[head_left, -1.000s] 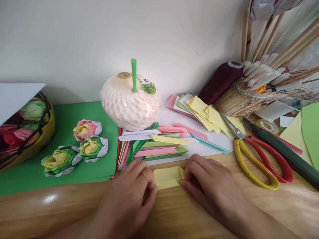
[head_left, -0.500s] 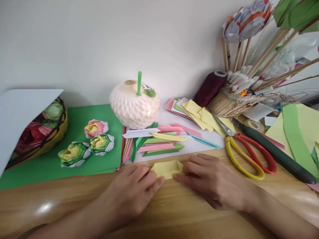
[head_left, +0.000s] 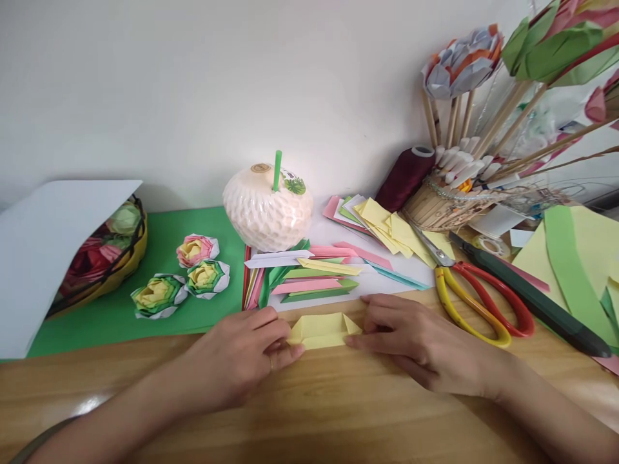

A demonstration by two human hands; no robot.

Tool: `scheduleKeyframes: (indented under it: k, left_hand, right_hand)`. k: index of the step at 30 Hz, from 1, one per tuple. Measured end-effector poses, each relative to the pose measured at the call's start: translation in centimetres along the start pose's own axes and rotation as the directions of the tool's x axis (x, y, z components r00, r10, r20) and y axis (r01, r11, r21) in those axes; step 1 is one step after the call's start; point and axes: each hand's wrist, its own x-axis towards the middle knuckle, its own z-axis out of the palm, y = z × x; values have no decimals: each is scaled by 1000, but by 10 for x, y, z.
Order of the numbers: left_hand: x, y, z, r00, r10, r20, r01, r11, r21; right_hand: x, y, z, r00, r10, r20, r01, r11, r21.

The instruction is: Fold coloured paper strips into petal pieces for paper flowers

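A small yellow paper (head_left: 325, 330) with folded-in corners and edges lies on the wooden table (head_left: 309, 399). My left hand (head_left: 242, 354) pinches its left end between thumb and fingers; a ring shows on one finger. At the right end, my right hand (head_left: 416, 341) grips the paper with its thumb and fingertips. Just behind the paper, several folded strips (head_left: 314, 283) in pink, green, yellow and white lie on a white sheet.
Red and yellow handled scissors (head_left: 471, 303) and a dark green cutter (head_left: 536, 299) lie to the right. A white textured container (head_left: 268, 209) with a green straw stands behind. Three paper flowers (head_left: 157, 295) rest on green paper (head_left: 111, 328) at the left.
My hands have moved slightly apart toward the paper's two ends, so more of the yellow paper shows between them. The camera view has shifted a little.
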Motion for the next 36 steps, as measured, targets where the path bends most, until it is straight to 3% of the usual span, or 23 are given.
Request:
scheduleKeyframes:
  k: [3,9,11,14,16,18,20,23,28,33,36]
  left_hand:
    - [0,-2,0,1000,-8,-1,8,1000,0]
    - [8,5,8,968,-44,-245,96,973,207]
    - [12,11,7,969,-67,-240,118,972,204]
    - [17,20,6,980,-163,-112,172,982,79]
    - [19,23,6,976,-208,-66,210,978,19]
    - [19,21,9,976,-204,-72,202,979,-39]
    - [19,17,11,979,-167,-120,152,980,-128]
    - [18,11,11,978,-125,-169,76,960,-268]
    - [14,8,6,941,-232,-245,106,893,-437]
    - [10,8,9,931,-257,-258,147,913,-381]
    - [9,11,15,936,-281,-214,213,933,-291]
  right_hand:
    - [1,-4,-4,1000,25,5,-25,998,52]
    - [12,-36,14,999,-43,-10,42,996,-76]
    - [18,-48,26,997,-78,5,78,993,-89]
    - [24,-58,34,982,-189,-5,189,982,15]
    - [23,-55,34,975,-182,-125,190,980,57]
    - [20,-47,30,956,-42,-290,55,998,37]
    - [18,-37,28,929,66,-364,-72,997,-2]
    - [17,-28,27,961,57,-270,-70,997,-41]
    - [18,-29,27,984,45,-175,-72,986,-152]
    - [15,-27,23,963,54,-265,-109,975,-195]
    - [13,-25,23,968,45,-246,-97,974,-204]
